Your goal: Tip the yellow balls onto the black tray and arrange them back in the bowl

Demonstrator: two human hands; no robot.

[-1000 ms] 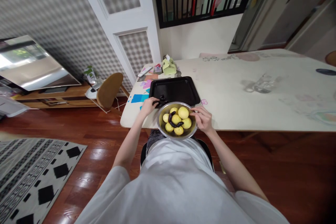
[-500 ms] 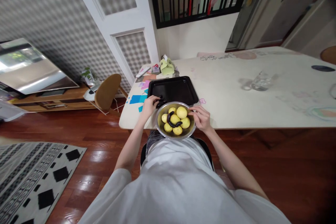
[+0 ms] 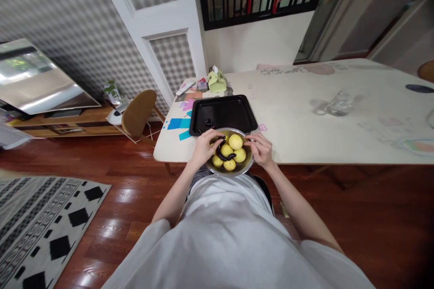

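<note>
A metal bowl (image 3: 249, 162) at the table's front edge holds several yellow round fruits (image 3: 235, 142) with a curved, dark, glossy piece (image 3: 224, 155) lying on top. My left hand (image 3: 205, 146) reaches over the bowl's left rim, its fingers closed on the upper end of the dark piece. With its fingers pinching the right rim, my right hand (image 3: 260, 148) holds the bowl. Just behind the bowl lies a black tray (image 3: 227, 113), and small dark pieces (image 3: 208, 123) rest in its left part.
On the white table (image 3: 288, 131), a green tissue holder (image 3: 217, 81) and a remote (image 3: 185, 88) sit behind the tray. A clear glass cup (image 3: 339, 104) lies to the right. A wooden chair (image 3: 139, 115) stands left of the table.
My left hand has moved from the tray's front left corner to the bowl and closed on the dark piece. Small dark pieces now show in the tray. My right hand stays at the rim.
</note>
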